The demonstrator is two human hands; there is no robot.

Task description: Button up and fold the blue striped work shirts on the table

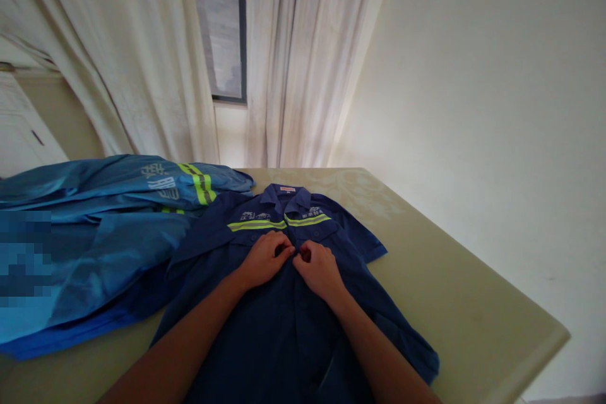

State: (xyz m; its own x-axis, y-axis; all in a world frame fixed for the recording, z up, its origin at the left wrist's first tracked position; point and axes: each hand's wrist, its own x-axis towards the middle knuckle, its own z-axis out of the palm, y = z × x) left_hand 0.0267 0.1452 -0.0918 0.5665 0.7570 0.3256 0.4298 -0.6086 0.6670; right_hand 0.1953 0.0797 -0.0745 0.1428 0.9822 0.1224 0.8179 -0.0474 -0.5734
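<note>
A navy blue short-sleeved work shirt [279, 315] lies front up, its collar toward the far edge. Yellow-green and grey reflective stripes and pale lettering cross its chest. Both hands meet at the front placket just below the stripes. My left hand [267, 259] is closed in a pinch on the shirt's front edge. Close beside it, my right hand [319, 265] also pinches the placket, fingertips nearly touching the left ones. Any button between the fingertips is too small and covered to make out. The collar is spread, with a white and red label inside.
The shirt rests on a pale green-beige table [426, 290] with its corner at the right. Blue garments [123, 227] with reflective stripes are heaped at the left. Cream curtains [312, 44] and a window [222, 25] stand behind; a white wall [487, 107] rises at the right.
</note>
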